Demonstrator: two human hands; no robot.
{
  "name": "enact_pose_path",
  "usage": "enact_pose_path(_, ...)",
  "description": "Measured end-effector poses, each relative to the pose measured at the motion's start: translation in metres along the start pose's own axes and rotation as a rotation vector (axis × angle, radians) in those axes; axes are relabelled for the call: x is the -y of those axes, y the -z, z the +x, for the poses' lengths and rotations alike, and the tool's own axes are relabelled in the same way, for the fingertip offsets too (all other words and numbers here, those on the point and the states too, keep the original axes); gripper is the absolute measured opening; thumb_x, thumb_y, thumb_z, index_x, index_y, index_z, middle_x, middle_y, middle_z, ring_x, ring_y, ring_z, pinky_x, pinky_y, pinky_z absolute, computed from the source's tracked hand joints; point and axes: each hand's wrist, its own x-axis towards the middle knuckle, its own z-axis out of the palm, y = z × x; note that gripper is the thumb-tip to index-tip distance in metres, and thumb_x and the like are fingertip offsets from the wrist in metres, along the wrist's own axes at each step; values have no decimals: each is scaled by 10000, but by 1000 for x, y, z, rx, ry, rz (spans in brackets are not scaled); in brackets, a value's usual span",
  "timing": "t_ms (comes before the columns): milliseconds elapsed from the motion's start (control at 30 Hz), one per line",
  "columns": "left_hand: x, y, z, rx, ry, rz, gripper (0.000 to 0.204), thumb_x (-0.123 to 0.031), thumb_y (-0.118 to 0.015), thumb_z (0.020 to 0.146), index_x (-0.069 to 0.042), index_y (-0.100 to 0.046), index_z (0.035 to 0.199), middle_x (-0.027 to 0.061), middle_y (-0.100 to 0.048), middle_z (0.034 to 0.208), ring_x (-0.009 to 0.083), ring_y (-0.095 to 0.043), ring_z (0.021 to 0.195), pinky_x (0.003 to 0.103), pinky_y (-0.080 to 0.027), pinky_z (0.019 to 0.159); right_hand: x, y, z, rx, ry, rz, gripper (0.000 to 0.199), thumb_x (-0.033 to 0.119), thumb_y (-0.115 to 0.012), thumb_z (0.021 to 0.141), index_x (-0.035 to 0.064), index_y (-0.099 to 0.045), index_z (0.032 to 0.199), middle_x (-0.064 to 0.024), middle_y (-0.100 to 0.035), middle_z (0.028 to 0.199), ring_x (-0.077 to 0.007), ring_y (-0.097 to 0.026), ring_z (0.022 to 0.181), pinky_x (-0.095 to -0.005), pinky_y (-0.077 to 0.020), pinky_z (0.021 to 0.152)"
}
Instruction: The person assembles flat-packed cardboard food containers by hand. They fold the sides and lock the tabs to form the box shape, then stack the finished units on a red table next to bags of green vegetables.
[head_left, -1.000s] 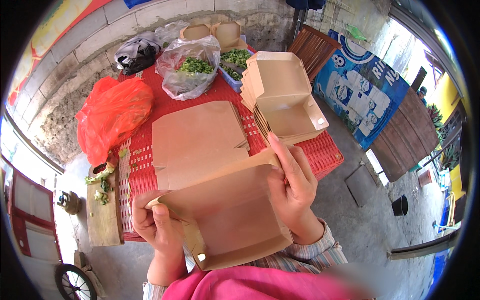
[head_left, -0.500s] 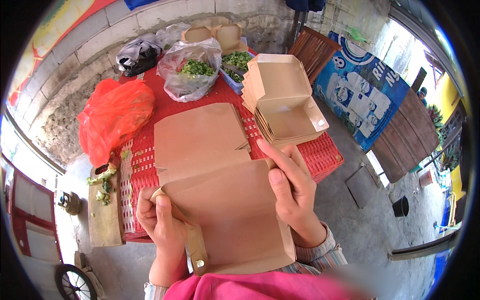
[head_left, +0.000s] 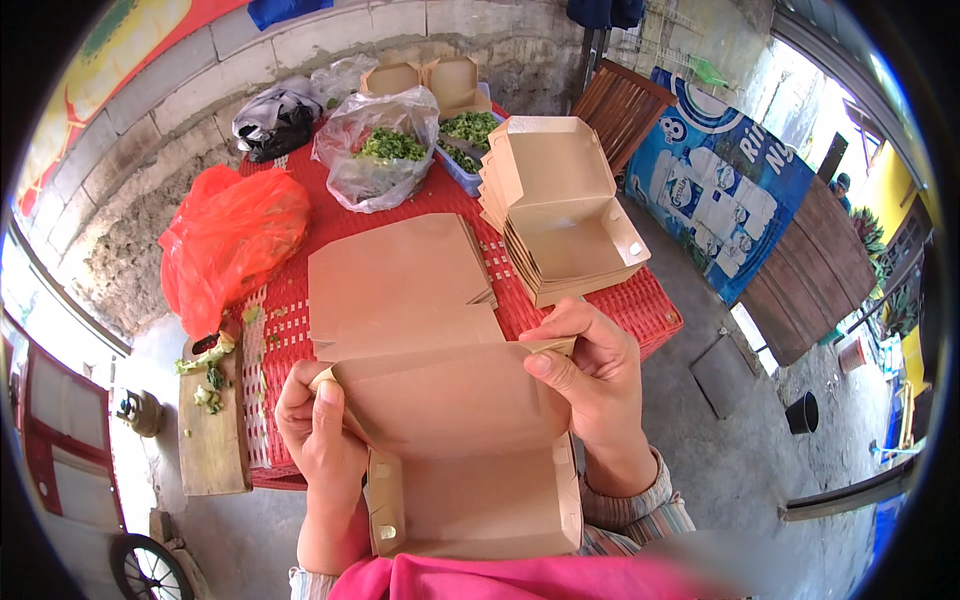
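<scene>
A brown cardboard food box (head_left: 470,490) stands open in front of my body, its lid raised on the far side. My left hand (head_left: 325,425) is closed on the lid's left corner, thumb on the inner face. With thumb and fingers, my right hand (head_left: 598,390) pinches the folded flap at the lid's right corner. Just beyond the box lies a pile of flat cardboard blanks (head_left: 400,280). Farther right, a stack of folded open boxes (head_left: 575,240) rests nested on the red woven table (head_left: 465,212).
A red plastic bag (head_left: 235,235) lies at the table's left. A clear bag of chopped greens (head_left: 385,150) and a blue tray of greens (head_left: 462,165) stand farther back. Vegetable scraps lie on a wooden board (head_left: 215,440). A wooden chair (head_left: 620,110) is beyond the stacked boxes.
My right hand's outstretched index finger has bent, and that hand now pinches the lid's right corner flap inward. The lid's right side has folded up. My left hand keeps its grip.
</scene>
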Motion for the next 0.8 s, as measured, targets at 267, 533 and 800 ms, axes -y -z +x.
enact_pose_path(267, 10, 5, 5, -1, -158, 108, 264, -236, -610, 979, -53, -521, 811, -91, -396, 644, 21, -293, 601, 210, -214, 558, -9, 5, 0, 23, 100, -97, 178, -36, -707, 859, -26, -659, 1030, -4, -523, 833, -65, -468, 724, -216, -378, 651)
enact_pose_path(533, -13, -13, 28, -8, -620, 787, 201, -58, -629, 886, 44, -606, 1058, 118, -628, 1035, 193, -581, 1013, 307, -406, 947, -23, -7, 6, -28, 71, -226, 226, -20, -738, 835, -18, -659, 1047, -23, -597, 880, -62, -533, 758, -207, -414, 649)
enact_pose_path(800, -30, -49, 53, 763, -664, 986, 164, -40, -698, 768, -38, -669, 930, 88, -648, 761, 301, -633, 713, 397, -489, 650, -27, -15, 4, 51, 4, -149, 241, -45, -722, 834, -44, -649, 1065, -74, -626, 954, -123, -599, 856, -250, -476, 753)
